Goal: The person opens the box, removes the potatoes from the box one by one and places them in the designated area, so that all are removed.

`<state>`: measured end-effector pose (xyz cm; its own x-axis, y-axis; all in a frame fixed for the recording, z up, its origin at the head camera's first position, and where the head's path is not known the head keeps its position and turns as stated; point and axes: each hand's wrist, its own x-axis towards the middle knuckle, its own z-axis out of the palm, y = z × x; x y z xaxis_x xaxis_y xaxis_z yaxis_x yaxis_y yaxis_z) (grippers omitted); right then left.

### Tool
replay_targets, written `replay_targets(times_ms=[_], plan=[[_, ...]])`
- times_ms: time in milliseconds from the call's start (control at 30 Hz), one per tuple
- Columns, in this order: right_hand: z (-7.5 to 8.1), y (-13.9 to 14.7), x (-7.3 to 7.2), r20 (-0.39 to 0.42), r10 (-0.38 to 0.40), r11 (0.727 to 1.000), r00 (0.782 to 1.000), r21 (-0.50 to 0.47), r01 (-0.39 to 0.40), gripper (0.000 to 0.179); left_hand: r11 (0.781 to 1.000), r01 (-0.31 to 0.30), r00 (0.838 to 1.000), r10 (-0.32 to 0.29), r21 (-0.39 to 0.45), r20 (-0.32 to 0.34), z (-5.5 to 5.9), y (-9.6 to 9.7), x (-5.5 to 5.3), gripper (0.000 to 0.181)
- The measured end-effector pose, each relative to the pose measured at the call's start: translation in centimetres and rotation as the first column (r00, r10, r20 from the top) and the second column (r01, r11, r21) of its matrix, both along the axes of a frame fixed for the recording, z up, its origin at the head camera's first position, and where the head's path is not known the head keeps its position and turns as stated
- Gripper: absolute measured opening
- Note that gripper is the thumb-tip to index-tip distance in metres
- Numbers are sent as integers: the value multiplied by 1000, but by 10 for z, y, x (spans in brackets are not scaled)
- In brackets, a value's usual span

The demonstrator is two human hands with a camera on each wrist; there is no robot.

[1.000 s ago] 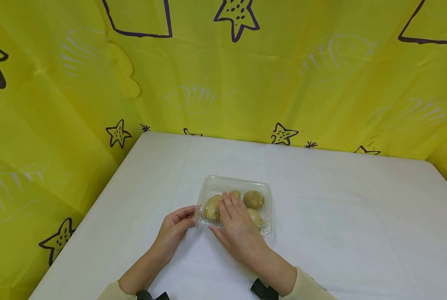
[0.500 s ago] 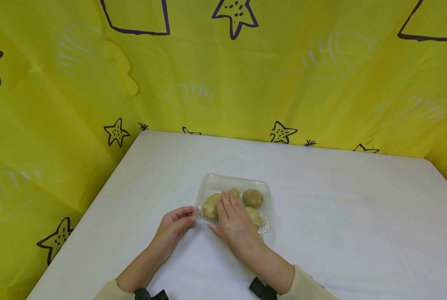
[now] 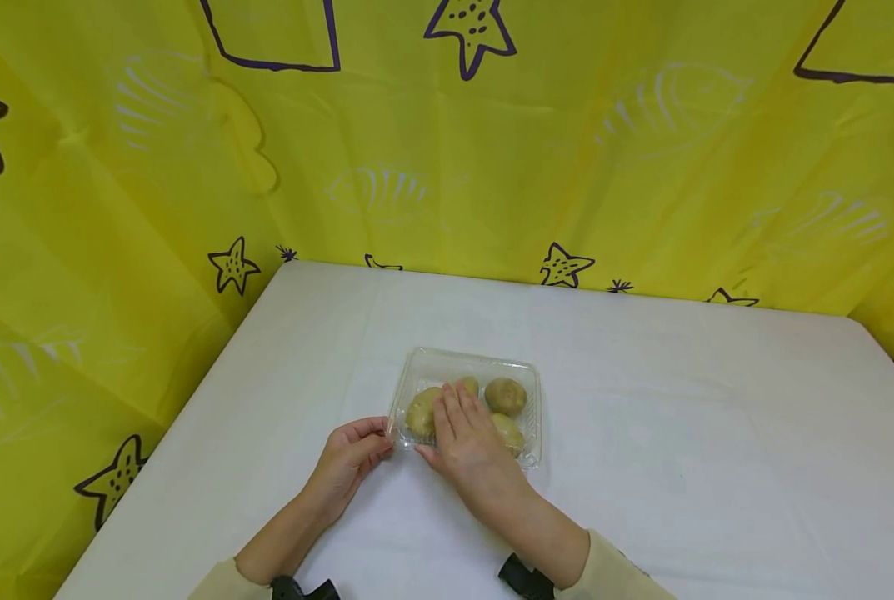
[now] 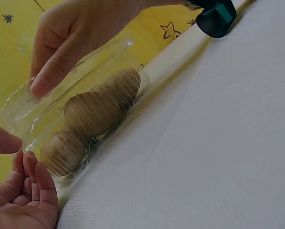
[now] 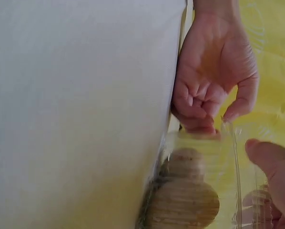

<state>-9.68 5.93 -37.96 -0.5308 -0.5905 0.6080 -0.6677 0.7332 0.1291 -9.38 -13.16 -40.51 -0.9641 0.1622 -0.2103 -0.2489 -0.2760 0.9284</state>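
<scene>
A clear plastic clamshell box [image 3: 447, 367] stands on the white table with several potatoes [image 3: 506, 397] inside. My left hand [image 3: 345, 471] is at its near left corner; in the right wrist view the thumb [image 5: 239, 106] and fingertips pinch the rim there. Across the top lies my right hand [image 3: 484, 471], fingers straight and together, covering part of the potatoes. From the left wrist view, the right thumb [image 4: 46, 83] presses near the front rim, and the ribbed side wall [image 4: 128, 64] shows the potatoes through it.
The white tabletop [image 3: 679, 433] stretches around the box. Yellow cloth [image 3: 529, 158] printed with stars and fish hangs behind and to the left. Black camera straps [image 3: 525, 577] sit at both wrists.
My left thumb and fingertips have shifted slightly at the box corner, the thumb now overlapping its edge. The right hand keeps its place on top, and the head view has tilted a little.
</scene>
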Motion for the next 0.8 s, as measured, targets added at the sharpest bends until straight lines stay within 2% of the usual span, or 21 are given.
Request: replay_targets(times_ms=[500,800], plan=[[3,-1,0,39,17,1000,999,-25,-16,61,1000,2,1000,-2,-13,2,0,0,-1,11],[1,14,1,25,98,990,995,-107,-95,58,1000,30,999,-30,-4,-10,-1,0,0,11]])
